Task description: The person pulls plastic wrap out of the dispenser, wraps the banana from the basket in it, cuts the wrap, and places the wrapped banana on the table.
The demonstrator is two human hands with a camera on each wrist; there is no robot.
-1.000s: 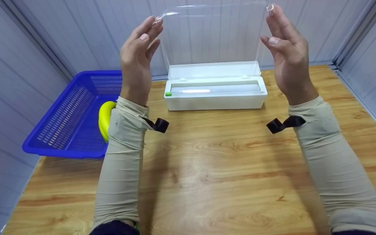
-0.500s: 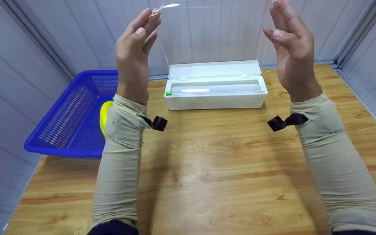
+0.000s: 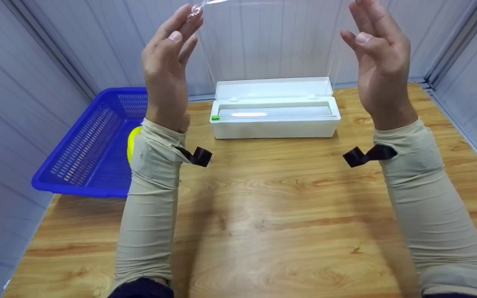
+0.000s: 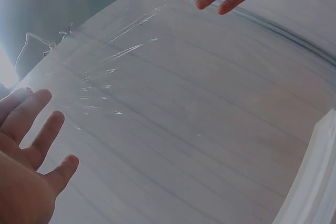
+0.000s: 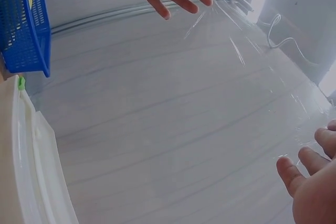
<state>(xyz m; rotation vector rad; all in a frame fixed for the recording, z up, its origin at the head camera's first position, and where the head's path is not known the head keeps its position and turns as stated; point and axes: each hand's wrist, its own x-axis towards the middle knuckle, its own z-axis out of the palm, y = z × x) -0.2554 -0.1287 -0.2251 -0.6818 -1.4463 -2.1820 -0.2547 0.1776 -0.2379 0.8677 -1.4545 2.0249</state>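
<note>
A clear sheet of cling film (image 4: 126, 51) rises from a white dispenser box (image 3: 275, 129) and spans the space between my hands. My left hand (image 3: 164, 74) pinches its upper left corner at the fingertips, where the film bunches and shines. Opposite, my right hand (image 3: 385, 76) holds the other upper corner, its fingertips cut off by the head view's top edge. Creases in the film fan out near both hands in the wrist views. The box's lid (image 3: 273, 88) stands raised behind; a film roll (image 3: 278, 112) lies inside, with a green slider (image 3: 215, 118) at the left end.
On the left stands a blue perforated basket (image 3: 87, 192) holding a yellow banana (image 3: 133, 142), mostly hidden behind my left forearm. The wooden table (image 3: 263, 219) runs back to pale panelled walls (image 3: 271, 62) behind and at both sides.
Both hands have moved upward and a little apart, drawing the film's top edge higher, mostly out of the head view. The box and basket have stayed in place.
</note>
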